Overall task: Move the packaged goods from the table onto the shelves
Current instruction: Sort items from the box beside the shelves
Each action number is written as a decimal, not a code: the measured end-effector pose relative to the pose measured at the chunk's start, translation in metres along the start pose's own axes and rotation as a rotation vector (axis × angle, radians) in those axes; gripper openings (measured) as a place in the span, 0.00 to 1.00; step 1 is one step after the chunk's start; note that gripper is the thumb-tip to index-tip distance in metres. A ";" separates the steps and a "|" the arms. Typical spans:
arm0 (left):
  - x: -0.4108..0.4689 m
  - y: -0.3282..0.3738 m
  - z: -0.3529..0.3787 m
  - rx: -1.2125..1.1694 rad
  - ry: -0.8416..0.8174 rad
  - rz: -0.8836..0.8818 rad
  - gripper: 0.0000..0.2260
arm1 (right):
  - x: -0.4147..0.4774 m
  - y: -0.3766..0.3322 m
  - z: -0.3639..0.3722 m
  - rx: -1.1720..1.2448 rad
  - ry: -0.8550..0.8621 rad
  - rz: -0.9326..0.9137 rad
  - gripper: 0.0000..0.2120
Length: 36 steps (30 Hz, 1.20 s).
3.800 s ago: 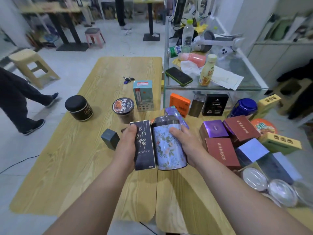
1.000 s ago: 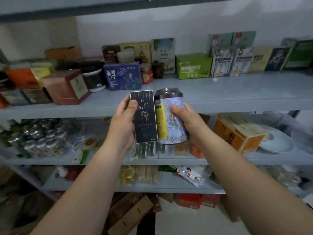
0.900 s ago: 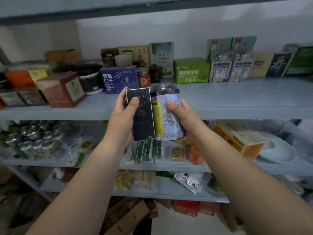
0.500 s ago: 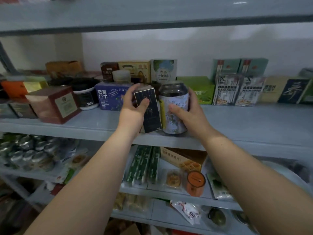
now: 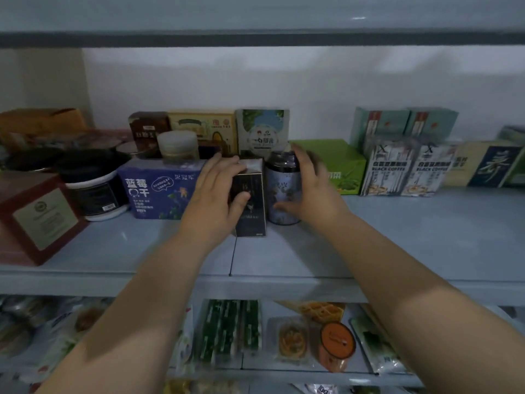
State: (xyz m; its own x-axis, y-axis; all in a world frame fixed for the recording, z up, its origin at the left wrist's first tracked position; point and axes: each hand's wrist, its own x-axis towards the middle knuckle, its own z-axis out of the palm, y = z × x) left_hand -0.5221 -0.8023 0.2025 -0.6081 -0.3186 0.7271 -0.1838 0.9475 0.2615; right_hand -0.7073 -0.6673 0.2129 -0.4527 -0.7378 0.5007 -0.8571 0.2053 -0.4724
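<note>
Fingers curled: left hand (image 5: 213, 200) round the dark box (image 5: 250, 223), right hand (image 5: 315, 194) round the floral tin (image 5: 284, 191), both upright on the shelf (image 5: 397, 237).

- Shelf (image 5: 397, 237) bare in front and to my right: free way out.
- Blue box (image 5: 159, 189) just beside my left fingers (image 5: 216, 169).
- Green box (image 5: 346, 163) just behind my right fingers (image 5: 304, 160).
</note>
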 end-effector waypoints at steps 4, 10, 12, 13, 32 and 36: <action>0.005 -0.003 0.007 0.108 0.017 0.112 0.22 | 0.026 0.003 0.015 -0.308 0.127 -0.043 0.55; 0.015 -0.006 0.019 0.195 0.024 0.124 0.24 | 0.042 0.009 0.033 -0.396 0.243 -0.027 0.53; 0.019 -0.008 0.020 0.201 -0.010 0.118 0.25 | 0.044 0.010 0.036 -0.378 0.244 -0.017 0.52; 0.021 -0.009 0.020 0.199 -0.024 0.119 0.26 | 0.045 0.012 0.038 -0.376 0.249 -0.015 0.52; 0.023 -0.025 0.040 0.207 -0.067 0.007 0.47 | 0.035 0.015 0.045 -0.119 0.349 -0.377 0.26; 0.017 -0.024 0.033 0.248 0.022 0.057 0.40 | 0.035 0.013 0.052 -0.145 0.316 -0.352 0.31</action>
State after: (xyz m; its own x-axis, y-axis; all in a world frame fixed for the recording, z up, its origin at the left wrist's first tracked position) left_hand -0.5536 -0.8302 0.1880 -0.6065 -0.2622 0.7506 -0.3351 0.9404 0.0576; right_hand -0.7213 -0.7241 0.1870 -0.1629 -0.5518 0.8179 -0.9866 0.0827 -0.1407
